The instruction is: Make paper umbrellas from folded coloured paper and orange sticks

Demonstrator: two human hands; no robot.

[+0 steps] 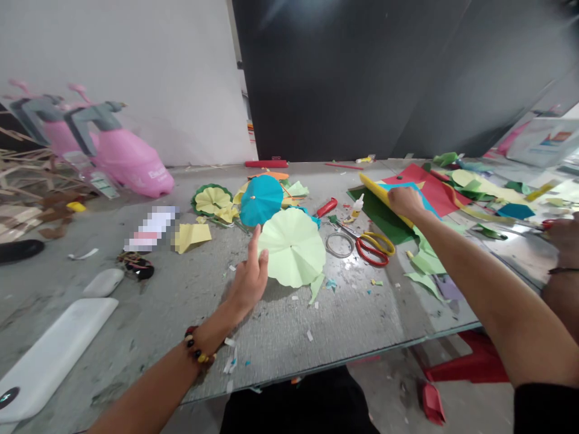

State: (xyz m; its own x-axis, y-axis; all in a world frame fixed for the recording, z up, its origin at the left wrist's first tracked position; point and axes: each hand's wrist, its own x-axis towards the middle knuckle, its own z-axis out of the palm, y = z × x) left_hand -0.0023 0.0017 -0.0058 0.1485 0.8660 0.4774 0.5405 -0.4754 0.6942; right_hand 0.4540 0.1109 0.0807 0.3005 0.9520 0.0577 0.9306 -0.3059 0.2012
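My left hand (pixel 248 278) pinches the edge of a light green pleated paper umbrella (pixel 292 246) and holds it over the grey table (pixel 280 325). A beaded bracelet (pixel 196 348) sits on that wrist. My right hand (pixel 404 201) reaches far to the right and grips a yellow paper sheet (pixel 379 191) lying on a stack of blue, red and dark green sheets (pixel 434 193). A teal paper umbrella (pixel 261 199) and a yellow-and-green one (pixel 212 200) lie behind the light green one.
Red-and-yellow scissors (pixel 373 247), a tape ring (pixel 339 245), a small glue bottle (pixel 357 207) and a red cutter (pixel 326 207) lie mid-table among paper scraps. A white device (pixel 49 355) and a mouse (pixel 103 282) sit at the left. Another person's hand (pixel 563 238) shows at the right edge.
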